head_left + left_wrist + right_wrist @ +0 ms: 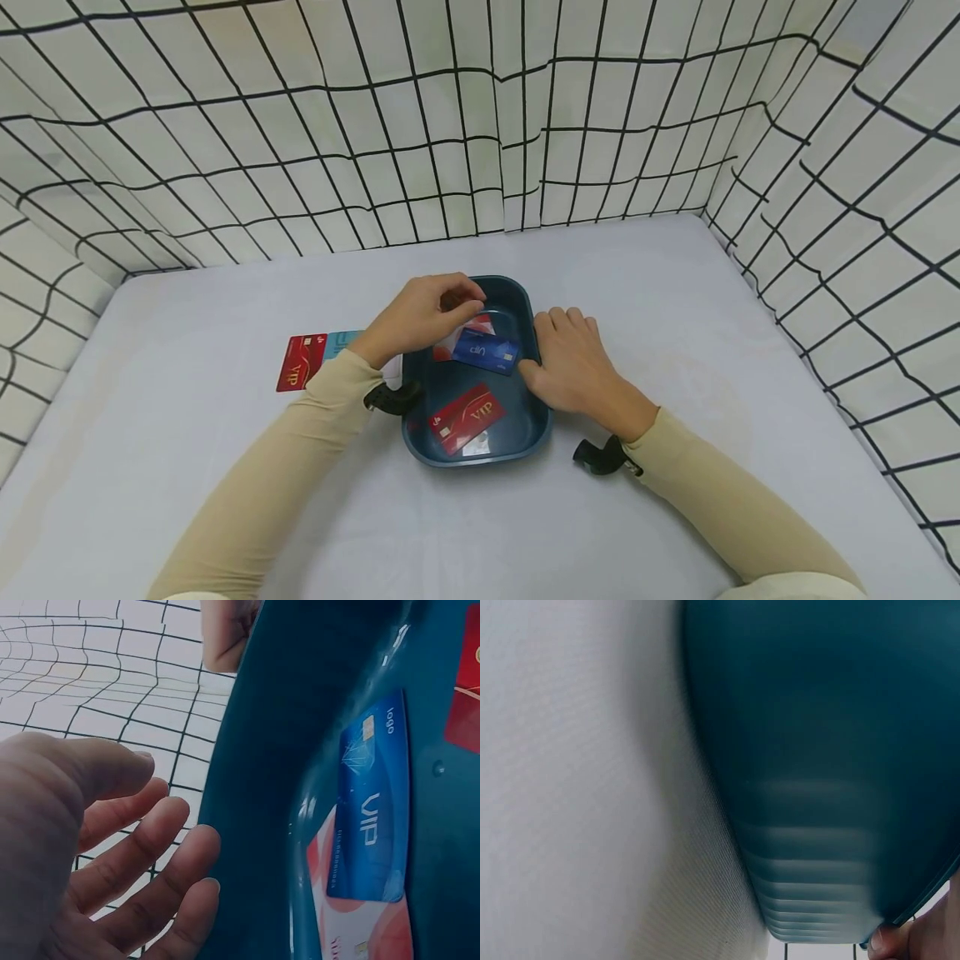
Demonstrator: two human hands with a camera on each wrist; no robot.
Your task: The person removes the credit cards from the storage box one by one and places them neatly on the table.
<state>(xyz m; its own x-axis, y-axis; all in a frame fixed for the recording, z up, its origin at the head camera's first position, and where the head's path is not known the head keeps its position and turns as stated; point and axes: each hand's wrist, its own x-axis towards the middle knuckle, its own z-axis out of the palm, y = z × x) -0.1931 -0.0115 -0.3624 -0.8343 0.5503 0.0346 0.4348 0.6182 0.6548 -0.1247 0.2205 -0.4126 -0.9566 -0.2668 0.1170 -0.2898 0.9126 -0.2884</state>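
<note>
Blue tray (519, 417) with cards, both hands at it
Red VIP card (468, 418) in tray's near end; right hand (572, 362) pinches right rim, thumb against fingers; second red VIP card (302, 362) on table, left; blue VIP card (486, 351) overlaps red-and-white card (443, 350), tray's far half; left hand (429, 312) above, fingers loosely curved, slightly spread

Bench (217, 467): its flat white surface is carrying everything, its far edge running across 12 o'clock.
Blue tray (529, 421): it is sitting directly on the bench, near the dial's centre.
Red VIP card (302, 362): it is lying toward the tray's 9 o'clock.
Light blue card (337, 343): it is lying between them, partly hidden.
</note>
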